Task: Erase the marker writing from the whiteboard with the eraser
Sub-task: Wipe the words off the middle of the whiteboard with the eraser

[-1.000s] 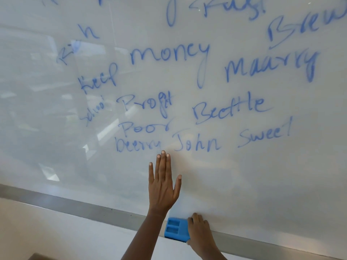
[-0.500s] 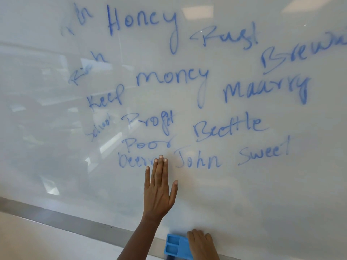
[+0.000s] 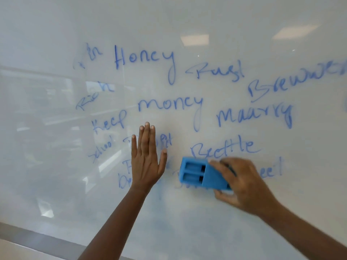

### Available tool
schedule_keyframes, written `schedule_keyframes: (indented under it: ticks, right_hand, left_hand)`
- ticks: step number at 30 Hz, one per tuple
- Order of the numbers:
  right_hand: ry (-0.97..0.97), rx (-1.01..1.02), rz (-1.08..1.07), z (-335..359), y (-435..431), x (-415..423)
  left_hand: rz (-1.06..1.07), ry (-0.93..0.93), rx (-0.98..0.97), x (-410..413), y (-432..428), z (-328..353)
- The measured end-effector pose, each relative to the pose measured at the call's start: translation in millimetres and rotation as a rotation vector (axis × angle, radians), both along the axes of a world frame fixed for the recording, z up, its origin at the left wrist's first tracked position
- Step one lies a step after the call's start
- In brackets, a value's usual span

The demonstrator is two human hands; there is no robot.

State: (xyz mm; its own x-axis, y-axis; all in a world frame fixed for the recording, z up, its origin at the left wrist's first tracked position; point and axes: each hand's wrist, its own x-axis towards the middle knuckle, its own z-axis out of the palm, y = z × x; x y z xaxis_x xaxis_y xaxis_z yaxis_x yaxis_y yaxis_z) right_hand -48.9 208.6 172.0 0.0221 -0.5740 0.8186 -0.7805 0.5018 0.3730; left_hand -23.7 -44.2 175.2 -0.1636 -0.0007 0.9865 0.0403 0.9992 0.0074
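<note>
A grey metal ledge (image 3: 37, 236) runs along the lower left, slanting down toward the right. Below it, a pale wall (image 3: 16, 250) fills the bottom left corner. Reflected ceiling lights (image 3: 194, 39) glow as soft rectangles near the top.

whiteboard (image 3: 244, 25) - 1 | eraser (image 3: 199, 174) - 1 | hands - 2 | markers in eraser - 2

Left hand (image 3: 146, 160) flat, palm forward, fingers straight up and close together, thumb splayed right; forearm rises from below. Right hand (image 3: 242, 184) curled in a grip, fingers above, thumb below, forearm from lower right.
</note>
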Motion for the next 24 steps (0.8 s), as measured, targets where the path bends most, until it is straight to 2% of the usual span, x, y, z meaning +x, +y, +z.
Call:
schedule_keyframes:
  ticks: [7, 13, 18, 24]
  right_hand:
    - [0.212, -0.189, -0.155, 130.9, 17.3, -2.2]
    - [0.28, -0.232, -0.274, 208.0, 21.0, -5.8]
    - [0.287, -0.29, -0.311, 244.0, 20.4, -15.6]
    - [0.238, -0.284, -0.334, 242.3, 7.4, -26.6]
  left_hand:
    - [0.04, 0.043, -0.067, -10.3, -4.1, 65.9]
    - [0.058, 0.067, 0.008, -12.3, -13.0, 115.8]
    - [0.061, 0.059, -0.016, -12.4, -10.6, 132.0]
    - [0.045, 0.02, -0.003, -14.3, -8.8, 123.3]
